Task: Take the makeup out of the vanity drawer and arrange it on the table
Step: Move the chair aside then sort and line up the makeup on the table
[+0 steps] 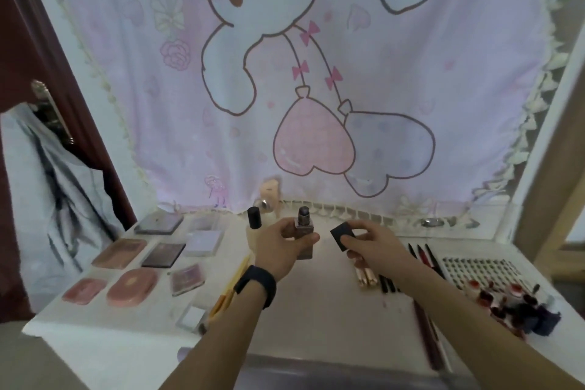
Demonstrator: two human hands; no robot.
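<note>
Just above the middle of the frame, the left hand (281, 247) grips a square brown lipstick (304, 226) upright by its lower body, fingers curled round it and the dark bullet standing bare at the top. A black wristband (256, 286) sits on that wrist. Just to the right, apart from the lipstick, the right hand (370, 247) pinches the black square cap (342, 236) between thumb and fingertips, tilted. Both hands hover over the white worktop (316, 310).

On the left of the worktop lie flat compacts in rows: a dark palette (158, 223) at the back, a pale lilac case (202, 241) beside it, and two pink rounded compacts (132, 287) nearest the lower left. A bottle with a black cap (254, 218) stands just left of the left hand. Under the right hand lie gold lipstick tubes (367, 275), and further right slim dark and red pencils (424, 255), a dotted sheet (481, 266) and a cluster of small red and dark pots (519, 304). A pink cartoon cloth (316, 73) hangs behind, filling the upper frame.
</note>
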